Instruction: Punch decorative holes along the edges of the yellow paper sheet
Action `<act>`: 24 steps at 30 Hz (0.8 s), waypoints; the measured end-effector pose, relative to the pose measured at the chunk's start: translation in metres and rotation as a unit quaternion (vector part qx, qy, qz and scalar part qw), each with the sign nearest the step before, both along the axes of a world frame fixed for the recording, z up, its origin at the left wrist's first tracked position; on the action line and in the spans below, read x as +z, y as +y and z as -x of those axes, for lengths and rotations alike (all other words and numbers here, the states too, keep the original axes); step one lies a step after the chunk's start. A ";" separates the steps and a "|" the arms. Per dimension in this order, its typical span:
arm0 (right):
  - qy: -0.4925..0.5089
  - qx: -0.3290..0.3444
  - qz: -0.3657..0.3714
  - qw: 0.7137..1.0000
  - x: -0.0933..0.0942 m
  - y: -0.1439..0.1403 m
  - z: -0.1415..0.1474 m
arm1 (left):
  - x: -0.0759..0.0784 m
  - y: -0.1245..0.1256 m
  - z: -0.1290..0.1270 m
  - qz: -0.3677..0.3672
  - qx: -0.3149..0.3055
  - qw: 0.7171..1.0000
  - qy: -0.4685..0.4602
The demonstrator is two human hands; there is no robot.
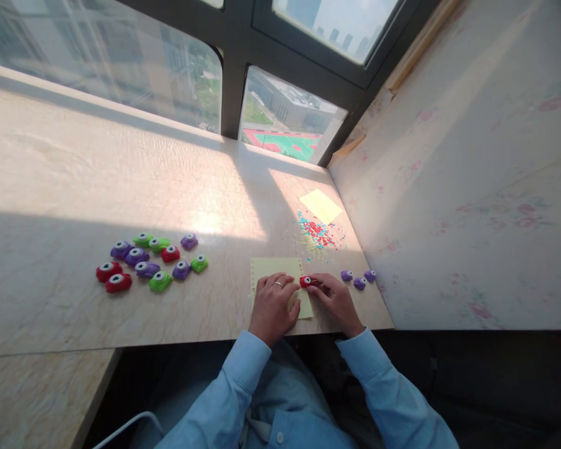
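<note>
My left hand [273, 304] rests flat on a pale yellow paper sheet [275, 268] near the table's front edge, a ring on one finger. My right hand [335, 300] pinches a small red craft punch [305, 281] at the sheet's right edge. Both sleeves are light blue. The sheet's left edge shows a row of small punched notches.
Several red, purple and green punches [149, 262] lie in a cluster at the left. Three purple punches [358, 278] sit right of my right hand. A heap of coloured paper bits [316, 234] and a second yellow sheet [320, 206] lie beyond. A wall [472, 187] rises at the right, a window behind.
</note>
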State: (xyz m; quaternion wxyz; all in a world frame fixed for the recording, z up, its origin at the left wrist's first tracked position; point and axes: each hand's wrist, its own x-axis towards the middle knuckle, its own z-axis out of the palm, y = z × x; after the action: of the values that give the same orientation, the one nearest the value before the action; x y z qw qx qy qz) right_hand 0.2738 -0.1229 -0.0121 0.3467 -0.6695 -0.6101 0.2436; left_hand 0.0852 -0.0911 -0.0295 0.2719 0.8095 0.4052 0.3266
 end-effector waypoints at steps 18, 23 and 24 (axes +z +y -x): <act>0.066 -0.069 0.031 0.995 -0.005 0.002 -0.001 | 0.001 0.001 -0.001 -0.008 0.004 1.000 0.005; 0.097 -0.087 0.066 0.989 0.008 0.009 -0.003 | 0.001 0.001 -0.002 -0.004 0.004 1.000 0.004; 0.096 -0.091 0.070 0.989 0.012 0.011 -0.003 | 0.001 0.001 -0.002 -0.003 0.003 1.000 0.004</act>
State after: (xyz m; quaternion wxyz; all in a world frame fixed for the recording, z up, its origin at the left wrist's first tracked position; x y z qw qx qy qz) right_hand 0.2771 -0.1120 -0.0005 0.3764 -0.7183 -0.4921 0.3165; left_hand 0.0873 -0.0903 -0.0281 0.2665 0.8104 0.4080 0.3253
